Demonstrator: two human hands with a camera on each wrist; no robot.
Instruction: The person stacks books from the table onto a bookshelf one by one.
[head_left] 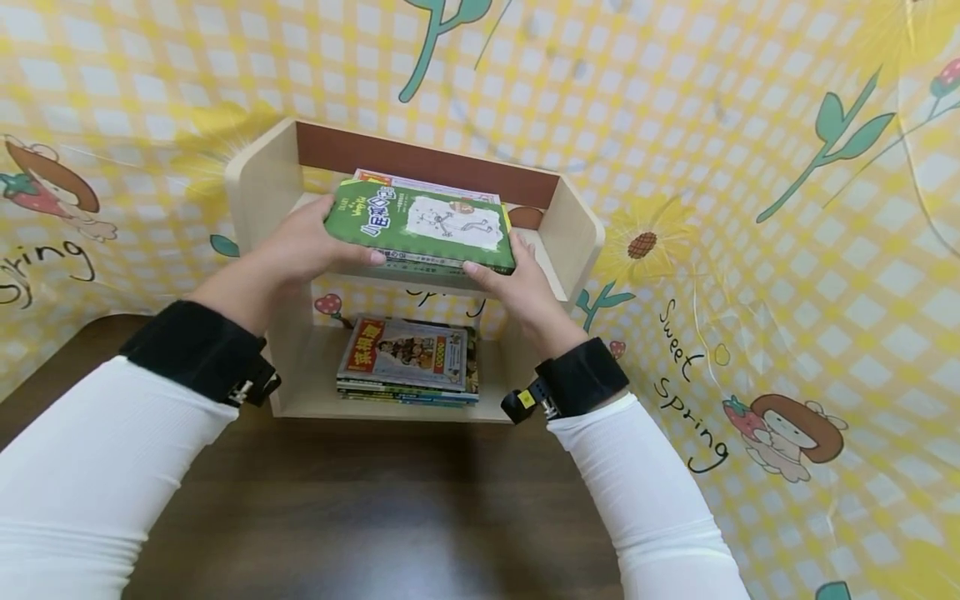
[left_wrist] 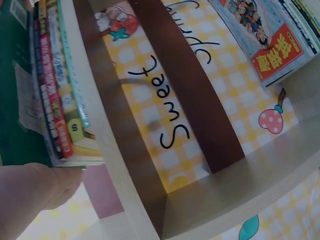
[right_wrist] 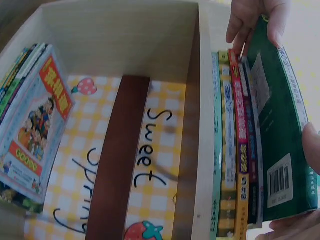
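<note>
Both hands grip a green book (head_left: 442, 225) with a cartoon drawing on its cover, one at each short end. My left hand (head_left: 303, 242) holds the left end, thumb along the near spine edge. My right hand (head_left: 521, 279) holds the right end, its thumb at the near corner. The book is over a stack of books (right_wrist: 232, 145) on the shelf's upper board, its barcoded back cover slanting away from them in the right wrist view. Several coloured spines show in that stack, one of them pink-red.
A light wooden two-tier bookshelf (head_left: 251, 196) stands against a yellow checked cloth (head_left: 750, 208). On its lower board lies a pile of comics (head_left: 405, 354). A brown crossbar (left_wrist: 185, 85) runs behind the lower tier. Dark wooden surface (head_left: 375, 508) in front.
</note>
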